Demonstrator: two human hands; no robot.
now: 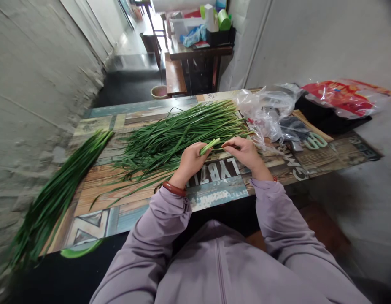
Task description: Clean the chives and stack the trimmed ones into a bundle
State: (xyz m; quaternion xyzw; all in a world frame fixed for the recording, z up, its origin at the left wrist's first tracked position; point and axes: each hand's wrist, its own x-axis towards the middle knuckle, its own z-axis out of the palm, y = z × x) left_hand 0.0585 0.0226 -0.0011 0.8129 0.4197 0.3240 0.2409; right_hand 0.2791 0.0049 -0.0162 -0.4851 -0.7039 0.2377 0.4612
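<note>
Gripping green stalks, left hand curled, right hand bent inward, pinching a strand.

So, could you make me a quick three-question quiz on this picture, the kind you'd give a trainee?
1. True or false: the left hand holds a small bunch of green stalks.

2. Where does the big pile of long greens lie?
A) On the floor
B) On the table, just beyond the hands
C) On the bench in the background

3. Fill the gap: a separate bunch of greens lies toward the table's ____ end, as the person sees it.

Key:
1. True; the pale ends stick out of the grip.
2. B.
3. Left; its leafy tips hang past the table's edge.
</note>
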